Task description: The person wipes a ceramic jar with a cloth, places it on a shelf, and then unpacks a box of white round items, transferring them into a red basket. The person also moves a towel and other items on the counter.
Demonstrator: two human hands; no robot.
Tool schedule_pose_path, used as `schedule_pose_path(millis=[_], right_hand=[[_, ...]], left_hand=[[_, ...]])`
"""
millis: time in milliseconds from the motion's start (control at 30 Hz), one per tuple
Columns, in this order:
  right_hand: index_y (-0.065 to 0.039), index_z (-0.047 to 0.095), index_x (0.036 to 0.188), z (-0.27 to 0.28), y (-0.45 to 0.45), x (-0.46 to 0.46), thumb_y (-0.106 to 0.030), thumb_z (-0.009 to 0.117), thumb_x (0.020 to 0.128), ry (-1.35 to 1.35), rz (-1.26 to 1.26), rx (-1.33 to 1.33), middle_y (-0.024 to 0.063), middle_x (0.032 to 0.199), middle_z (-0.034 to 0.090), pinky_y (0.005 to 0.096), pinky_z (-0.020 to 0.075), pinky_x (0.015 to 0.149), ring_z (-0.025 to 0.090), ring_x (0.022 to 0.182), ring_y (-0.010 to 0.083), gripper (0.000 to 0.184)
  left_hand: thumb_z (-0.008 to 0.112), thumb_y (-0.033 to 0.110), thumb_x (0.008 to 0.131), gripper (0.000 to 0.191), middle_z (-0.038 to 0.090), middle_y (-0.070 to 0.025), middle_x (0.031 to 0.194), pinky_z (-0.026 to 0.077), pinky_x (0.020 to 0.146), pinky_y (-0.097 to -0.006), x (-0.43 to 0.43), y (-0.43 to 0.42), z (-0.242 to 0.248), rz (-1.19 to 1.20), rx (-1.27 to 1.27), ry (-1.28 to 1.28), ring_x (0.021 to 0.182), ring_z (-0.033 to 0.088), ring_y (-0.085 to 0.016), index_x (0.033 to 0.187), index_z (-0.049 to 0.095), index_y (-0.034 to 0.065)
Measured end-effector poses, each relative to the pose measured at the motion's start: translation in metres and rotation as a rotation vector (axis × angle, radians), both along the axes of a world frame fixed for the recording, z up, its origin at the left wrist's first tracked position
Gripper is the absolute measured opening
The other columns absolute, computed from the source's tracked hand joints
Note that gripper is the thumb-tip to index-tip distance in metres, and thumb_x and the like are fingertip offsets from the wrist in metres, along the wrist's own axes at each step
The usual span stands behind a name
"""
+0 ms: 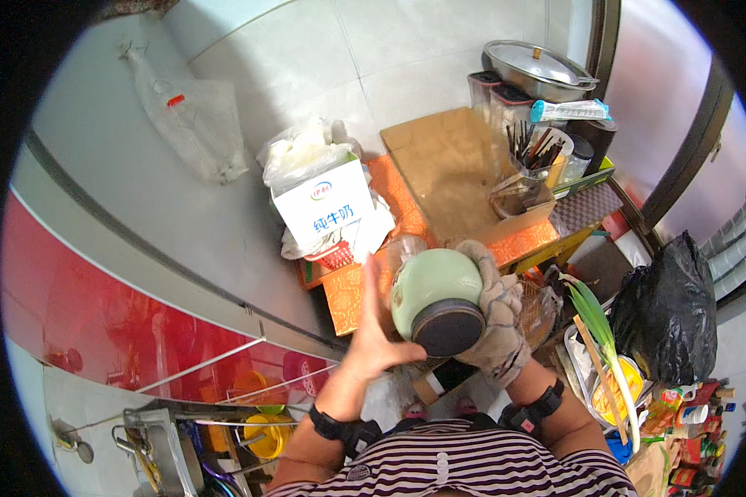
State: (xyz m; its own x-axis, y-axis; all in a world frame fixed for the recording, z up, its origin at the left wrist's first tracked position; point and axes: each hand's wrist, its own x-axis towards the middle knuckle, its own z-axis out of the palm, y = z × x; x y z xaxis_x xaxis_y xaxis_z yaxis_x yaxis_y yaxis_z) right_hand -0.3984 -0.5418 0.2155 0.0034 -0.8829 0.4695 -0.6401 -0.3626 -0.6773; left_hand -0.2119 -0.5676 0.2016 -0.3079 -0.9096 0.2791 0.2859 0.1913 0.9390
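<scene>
A pale green glazed ceramic jar (440,276) is held up in front of my chest. It is tilted, with its dark unglazed base (449,328) turned towards me. My right hand (494,348) is wrapped in a beige-grey checked cloth (497,298) and grips the jar's right side through it. The bare left hand (373,335) is spread at the jar's left, thumb by the base and fingers pointing up; I cannot tell if it touches. The jar's mouth is hidden on the far side.
Behind the jar, an orange-patterned surface (345,298) bears a white milk carton (324,202) and a shallow cardboard box (447,174). A clear chopstick holder (525,171) stands at its right. A black plastic bag (665,310) and a large scallion (606,341) are farther right. A red-fronted cabinet (130,304) runs along the left.
</scene>
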Motion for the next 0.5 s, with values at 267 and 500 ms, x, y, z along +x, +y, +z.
schedule_pose_path(millis=[267, 500], right_hand=[[0.000, 0.041, 0.136, -0.010, -0.009, 0.014, -0.016, 0.064, 0.076, -0.050, -0.005, 0.173, 0.0189, 0.123, 0.052, 0.0369, 0.0440, 0.089, 0.054, 0.104, 0.0309, 0.066], [0.005, 0.042, 0.134, -0.007, -0.011, 0.026, -0.018, 0.060, 0.079, 0.744, 0.243, -0.314, 0.0218, 0.126, 0.053, 0.0413, 0.0469, 0.091, 0.055, 0.113, 0.0333, 0.062]], left_hand=[[0.083, 0.016, 0.052, 0.120, 0.035, -0.0161, 0.143, 0.028, 0.111, -0.0398, 0.022, -0.003, -0.030, -0.062, 0.006, -0.149, 0.133, 0.037, -0.029, 0.150, 0.014, 0.0064], [0.089, 0.025, 0.048, 0.123, 0.039, -0.0199, 0.141, 0.028, 0.111, -0.0387, 0.075, 0.009, 0.010, -0.158, -0.153, -0.631, 0.133, 0.037, -0.031, 0.148, 0.020, 0.0015]])
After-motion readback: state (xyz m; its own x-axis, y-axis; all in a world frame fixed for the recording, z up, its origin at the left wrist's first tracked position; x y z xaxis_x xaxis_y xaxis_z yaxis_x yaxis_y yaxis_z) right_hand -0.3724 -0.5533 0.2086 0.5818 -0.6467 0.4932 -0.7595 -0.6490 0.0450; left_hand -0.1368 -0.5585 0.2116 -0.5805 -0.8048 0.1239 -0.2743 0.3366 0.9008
